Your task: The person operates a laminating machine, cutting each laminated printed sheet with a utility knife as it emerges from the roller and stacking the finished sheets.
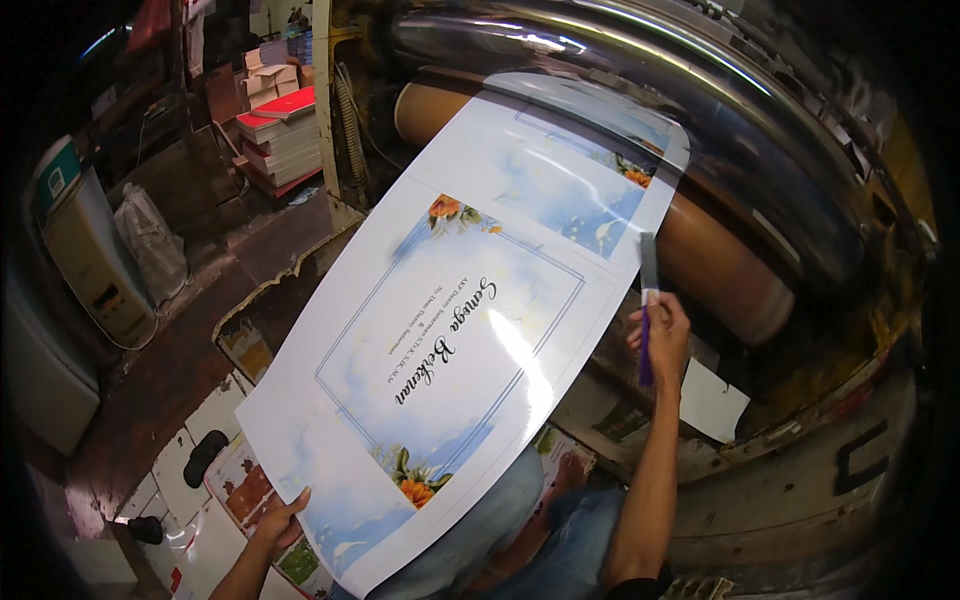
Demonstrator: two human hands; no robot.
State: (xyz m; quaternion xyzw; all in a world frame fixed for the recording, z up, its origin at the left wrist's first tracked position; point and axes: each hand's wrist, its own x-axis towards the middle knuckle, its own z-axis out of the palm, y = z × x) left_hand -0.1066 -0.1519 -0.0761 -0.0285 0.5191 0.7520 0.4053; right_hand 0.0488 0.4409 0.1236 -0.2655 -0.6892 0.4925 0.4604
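Note:
A large glossy printed sheet (360, 290), white and pale blue with orange flowers, hangs between a big roller machine and my lap. Its far end curves against the shiny metal roller (600, 60). At the near left edge, my left hand (277, 522) pinches the sheet, thumb on top and fingers underneath. My right hand (664, 330) is closed around a cutter knife (646, 345) with a purple handle. The knife's grey blade (649, 258) points away from me and touches or nearly touches the sheet's right edge.
Below the metal roller runs a brown roller (740, 285). A white paper piece (712, 398) lies right of my forearm. Stacked books with red covers (280, 135) stand at the far left, near a beige machine (100, 260). A dark oval object (206, 458) lies at lower left.

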